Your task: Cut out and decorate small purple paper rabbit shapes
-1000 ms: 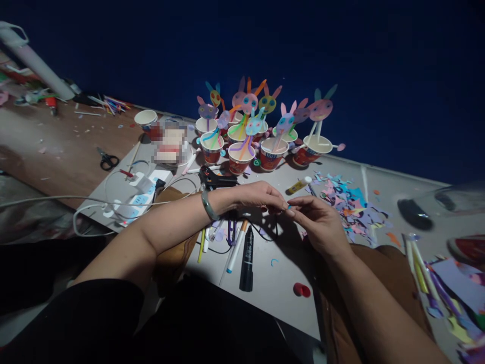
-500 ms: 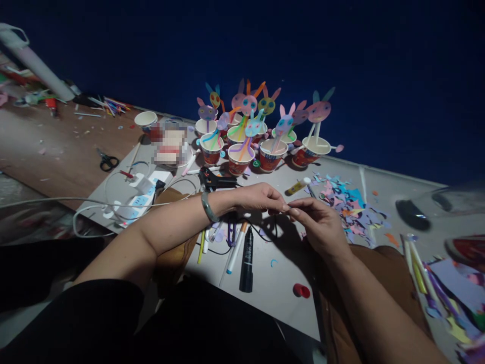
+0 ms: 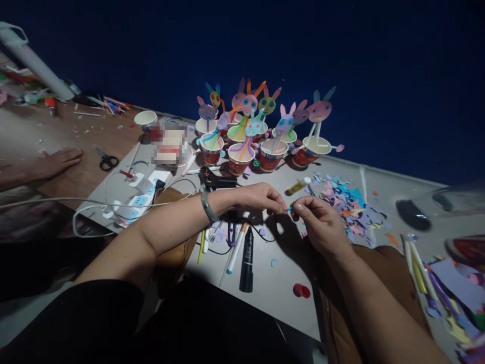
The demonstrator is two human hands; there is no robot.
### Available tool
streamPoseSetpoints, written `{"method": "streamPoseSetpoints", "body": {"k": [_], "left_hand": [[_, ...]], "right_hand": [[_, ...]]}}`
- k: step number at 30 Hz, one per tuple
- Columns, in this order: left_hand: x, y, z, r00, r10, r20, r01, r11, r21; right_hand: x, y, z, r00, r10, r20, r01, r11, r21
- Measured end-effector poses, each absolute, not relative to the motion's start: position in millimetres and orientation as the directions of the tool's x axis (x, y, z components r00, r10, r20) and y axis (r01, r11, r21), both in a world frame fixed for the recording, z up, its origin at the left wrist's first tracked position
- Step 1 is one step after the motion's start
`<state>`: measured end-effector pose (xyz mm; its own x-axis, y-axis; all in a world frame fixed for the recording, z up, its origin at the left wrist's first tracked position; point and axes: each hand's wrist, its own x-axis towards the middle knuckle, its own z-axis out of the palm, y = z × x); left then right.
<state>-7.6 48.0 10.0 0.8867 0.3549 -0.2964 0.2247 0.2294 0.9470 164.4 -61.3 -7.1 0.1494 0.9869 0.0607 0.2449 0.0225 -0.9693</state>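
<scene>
Tiny blue piece (image 3: 289, 208), long axis sideways

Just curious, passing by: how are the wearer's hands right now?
Left hand: closed at a small blue piece; grip unclear.
Right hand: closed, pinching it.

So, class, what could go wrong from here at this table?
The blue piece between the left hand and right hand is tiny, so it might slip and get lost among the scraps. The glue gun lies close to the left wrist; if hot, which I can't tell, it might burn.
</scene>
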Motion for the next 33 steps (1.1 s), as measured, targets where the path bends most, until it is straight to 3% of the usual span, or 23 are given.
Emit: {"method": "streamPoseSetpoints", "body": {"k": [13,17,20,22,25,27,33], "left_hand": [[-8,45,3,0.874,0.439,-0.211,0.141,0.188,0.972],[-8,47,2,0.859,0.464,-0.218,0.160,0.160,0.974],[-8,48,3,0.854,0.472,-0.220,0.187,0.117,0.975],[-9,48,4,0.858,0.462,-0.226,0.215,0.075,0.974],[-13,48,8,0.891,0.374,-0.259,0.285,-0.016,0.958],[-15,47,9,0.916,0.283,-0.286,0.320,-0.084,0.944],[-17,44,-2,0.948,0.077,-0.310,0.318,-0.314,0.895]], "right_hand": [[166,-61,1,0.118,0.991,0.067,0.306,0.028,-0.952],[189,-60,14,0.192,0.980,0.044,0.342,-0.025,-0.940],[214,-59,21,0.141,0.990,-0.024,0.502,-0.092,-0.860],[230,-60,20,0.060,0.994,-0.091,0.666,-0.108,-0.738],[248,-61,9,0.043,0.981,-0.188,0.835,-0.138,-0.533],[255,-62,-1,0.061,0.976,-0.207,0.874,-0.153,-0.460],[241,-61,-19,-0.073,0.992,-0.101,0.869,0.014,-0.494]]}}
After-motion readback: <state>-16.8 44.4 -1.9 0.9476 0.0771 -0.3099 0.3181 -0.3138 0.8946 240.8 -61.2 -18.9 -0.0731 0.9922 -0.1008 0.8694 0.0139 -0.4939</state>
